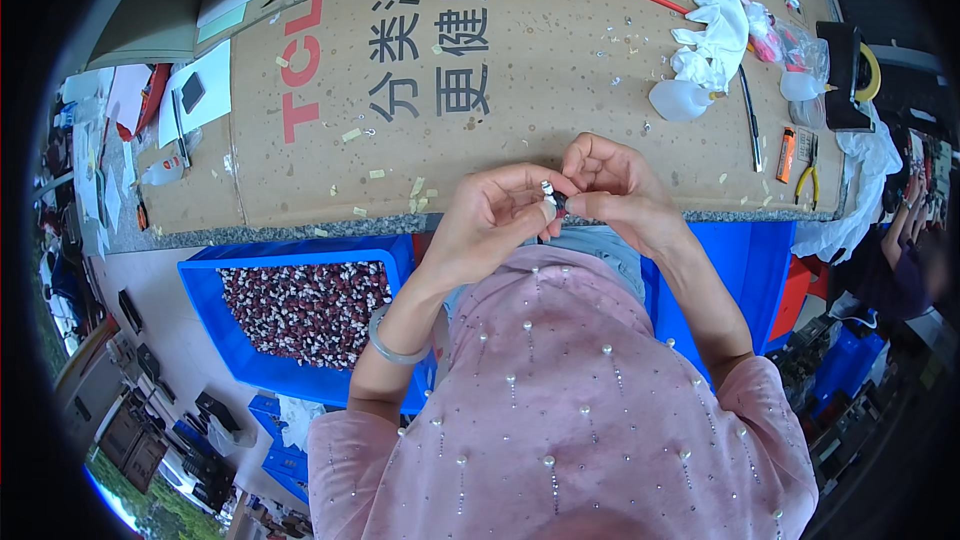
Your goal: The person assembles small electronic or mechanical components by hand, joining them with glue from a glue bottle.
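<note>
Pinching a small white-and-dark-maroon piece between nearly closed thumb and fingers of our left hand, we are holding it by the brown cardboard-covered tabletop's near edge. Our right hand is bending beside its dark end; whether gripping, we cannot tell. Its white end is pointing away from us.

Your work place, a kind of workshop, w/ a cardboard-covered bench before you, yellow-handled pliers & a squeeze bottle on it, a blue bin full of small dark-red & white pcs. at your L, another person at your R.
</note>
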The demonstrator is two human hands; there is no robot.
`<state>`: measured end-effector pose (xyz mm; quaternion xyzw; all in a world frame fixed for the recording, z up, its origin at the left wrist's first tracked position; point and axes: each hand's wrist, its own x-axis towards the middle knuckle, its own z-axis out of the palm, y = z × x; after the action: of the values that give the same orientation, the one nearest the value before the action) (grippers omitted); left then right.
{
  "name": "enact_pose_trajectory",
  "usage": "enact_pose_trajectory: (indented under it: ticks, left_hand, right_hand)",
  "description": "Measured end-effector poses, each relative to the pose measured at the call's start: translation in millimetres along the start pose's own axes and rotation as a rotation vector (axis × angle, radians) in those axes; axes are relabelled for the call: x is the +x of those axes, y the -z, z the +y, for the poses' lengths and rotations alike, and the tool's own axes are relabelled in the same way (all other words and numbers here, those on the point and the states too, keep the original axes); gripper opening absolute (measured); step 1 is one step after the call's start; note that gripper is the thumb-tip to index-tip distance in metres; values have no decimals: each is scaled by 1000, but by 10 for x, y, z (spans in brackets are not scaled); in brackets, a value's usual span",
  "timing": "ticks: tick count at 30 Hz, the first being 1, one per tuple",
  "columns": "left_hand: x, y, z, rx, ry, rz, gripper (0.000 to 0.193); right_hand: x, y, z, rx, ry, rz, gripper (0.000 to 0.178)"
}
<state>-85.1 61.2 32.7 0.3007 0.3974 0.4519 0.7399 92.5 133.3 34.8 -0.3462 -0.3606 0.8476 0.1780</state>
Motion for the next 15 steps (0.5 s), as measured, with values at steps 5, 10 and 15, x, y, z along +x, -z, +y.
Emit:
enact_pose_trajectory:
  ticks: [5,10,15]
  left_hand:
    - [4,30,8,74,14,-52,20]
    - [6,-10,-35,15,0,-31,16]
    - [12,-13,-125,-77,-11,-16,15]
  right_hand:
    - [-5,-18,15,-7,-11,1,27]
    - [-4,-88,27,35,-36,56,27]
    - [-13,-137,49,68,-20,66,27]
